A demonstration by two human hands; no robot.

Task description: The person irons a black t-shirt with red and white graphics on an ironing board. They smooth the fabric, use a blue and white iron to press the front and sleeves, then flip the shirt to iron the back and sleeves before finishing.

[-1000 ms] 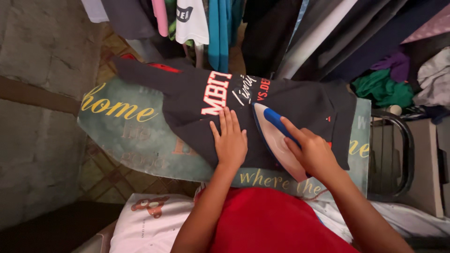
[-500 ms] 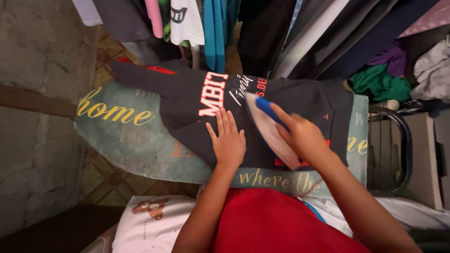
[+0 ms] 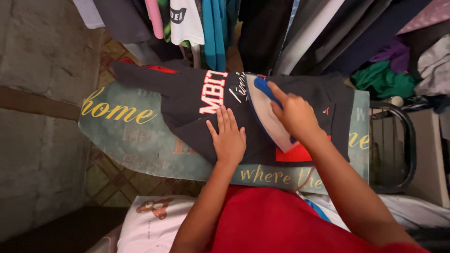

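Note:
A dark T-shirt (image 3: 197,112) with red and white print lies spread over a green ironing board cover (image 3: 126,136) with yellow lettering. My left hand (image 3: 228,138) rests flat on the shirt, fingers together, pressing the cloth down. Just to its right my right hand (image 3: 293,115) grips the blue handle of a white clothes iron (image 3: 265,112), whose soleplate lies on the shirt with its tip pointing away from me. A red patch of the shirt (image 3: 295,154) shows behind the iron's heel.
Hanging clothes (image 3: 211,28) crowd the far edge of the board. A pile of green, purple and grey garments (image 3: 398,75) sits at the right above a dark metal frame (image 3: 398,145). A stone wall (image 3: 37,70) is at the left; a white cloth (image 3: 150,220) lies near me.
My right hand has slid the iron away from me, up the shirt toward the print, uncovering the red patch. My left hand stays where it was.

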